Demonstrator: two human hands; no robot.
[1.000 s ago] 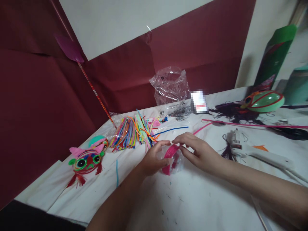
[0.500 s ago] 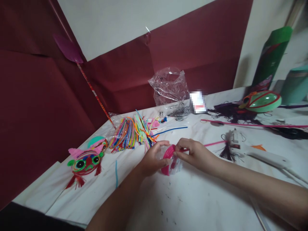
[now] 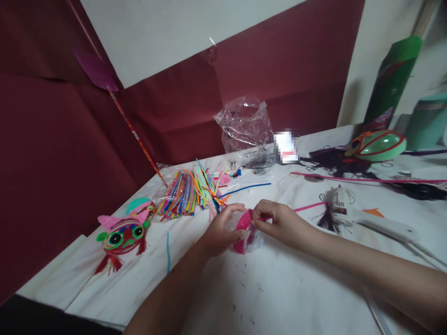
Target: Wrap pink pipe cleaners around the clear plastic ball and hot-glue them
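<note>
Pink-banded plastic form [image 3: 246,232] sits low over the white table [image 3: 296,288], between the person's two hands, its rounded, see-through wall crinkling with light beneath a thick band of fuzzy magenta. From where I stand, the left hand [image 3: 221,230] is curled about its near-left side, fingers arched over the top and thumb pressed in front, clasping it. The right hand [image 3: 275,221] has thumb and fingertips pinched together on a pink stem [image 3: 310,206] at the band's edge; the velvety strand runs out behind the knuckles towards a smooth white glue gun [image 3: 380,223] and a stringy dark tassel [image 3: 327,219].

To the left lies a round mask [image 3: 125,235], with pointed pink ears, ringed green eyes and silky red tassels. Behind the hands, a sheaf of fuzzy stems [image 3: 183,193] in many colours spills from glossy film, and a stiff, wrinkled clear bag [image 3: 246,125] leans against the dark red sheeting [image 3: 286,70]. Further right rests a shiny pale-green egg shape [image 3: 384,145], trimmed with red lines.
</note>
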